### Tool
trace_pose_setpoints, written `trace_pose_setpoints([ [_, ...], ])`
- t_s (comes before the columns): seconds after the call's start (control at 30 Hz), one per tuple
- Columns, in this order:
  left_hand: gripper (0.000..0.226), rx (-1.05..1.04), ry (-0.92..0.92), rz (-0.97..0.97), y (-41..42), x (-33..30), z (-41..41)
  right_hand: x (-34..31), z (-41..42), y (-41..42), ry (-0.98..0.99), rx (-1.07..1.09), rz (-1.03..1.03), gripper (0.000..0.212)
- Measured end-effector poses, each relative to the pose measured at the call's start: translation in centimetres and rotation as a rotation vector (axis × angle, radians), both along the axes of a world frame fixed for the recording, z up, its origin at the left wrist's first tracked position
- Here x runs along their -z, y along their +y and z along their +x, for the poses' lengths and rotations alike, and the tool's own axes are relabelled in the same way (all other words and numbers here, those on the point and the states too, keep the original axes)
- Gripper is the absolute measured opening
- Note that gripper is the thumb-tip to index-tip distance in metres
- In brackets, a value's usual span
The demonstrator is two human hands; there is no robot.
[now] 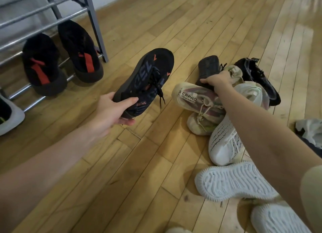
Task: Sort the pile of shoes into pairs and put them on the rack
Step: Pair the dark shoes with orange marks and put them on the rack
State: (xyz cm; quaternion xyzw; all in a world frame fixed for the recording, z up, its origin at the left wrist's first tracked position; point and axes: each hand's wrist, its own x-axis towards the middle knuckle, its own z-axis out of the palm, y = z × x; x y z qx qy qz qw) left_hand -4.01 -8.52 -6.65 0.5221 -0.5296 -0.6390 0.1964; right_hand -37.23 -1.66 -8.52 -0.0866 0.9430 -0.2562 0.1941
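My left hand (115, 111) grips the heel of a dark navy sneaker (148, 79) with orange marks and black laces, held above the floor. My right hand (217, 80) reaches into the pile and closes on a second dark sneaker (208, 67) lying sole-up. Around it lie a cream sneaker with printed lettering (190, 97), a white knit sneaker (224, 142), a black knit sneaker (257, 77) and two white shoes sole-up (231, 182). On the metal rack (34, 13) at the upper left, a black pair with red tabs (41, 64) sits on the bottom shelf.
A grey-white shoe (10, 118) shows at the left edge by the rack. A crumpled white cloth (310, 130) lies at the right edge. Wooden plank floor (139, 171) stretches between the rack and the pile.
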Motion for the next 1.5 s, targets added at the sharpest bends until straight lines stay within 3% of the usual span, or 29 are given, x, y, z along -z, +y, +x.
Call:
trace_pose_setpoints([
  [0.17,0.035,-0.022,-0.007,-0.027,0.1,-0.6,1.6,-0.8,3.0,-0.6,0.04,-0.039,-0.304,0.034],
  [0.27,0.029,-0.068,-0.015,-0.045,0.2,-0.9,2.9,-1.2,5.9,-1.4,0.133,-0.221,-0.314,0.042],
  [0.43,0.036,-0.204,-0.055,-0.044,-0.2,-1.1,7.0,-0.4,10.8,-1.1,0.588,-0.561,-0.318,0.043],
  [0.63,0.049,-0.311,-0.041,-0.023,0.0,-0.4,12.8,0.8,14.2,-0.5,0.953,-0.902,-0.467,0.029],
  [0.8,0.049,-0.309,-0.058,0.029,1.1,-0.3,15.4,1.6,15.7,0.4,1.038,-1.254,-0.594,0.008],
  [0.93,0.042,-0.26,-0.054,0.1,2.1,-0.2,16.3,2.3,17.7,0.5,1.08,-1.558,-0.489,0.009],
  [1.03,0.047,-0.234,-0.058,0.135,2.9,0.6,16.9,3.2,19.2,1.3,0.991,-1.687,-0.383,0.011],
  [1.17,0.053,-0.231,-0.048,0.2,3.7,1.9,17.3,2.8,19.9,2.4,0.813,-1.647,-0.14,0.041],
  [1.27,0.054,-0.242,-0.004,0.285,4.2,3.0,17.5,1.8,19.9,4.0,0.669,-1.575,-0.056,0.043],
  [1.43,0.063,-0.223,-0.104,0.367,4.6,4.1,17.0,2.1,22.3,8.1,0.295,-1.067,-0.301,0.036],
  [1.5,0.06,-0.203,-0.186,0.348,4.6,4.2,16.9,2.9,24.6,9.8,0.21,-0.845,-0.356,0.05],
])
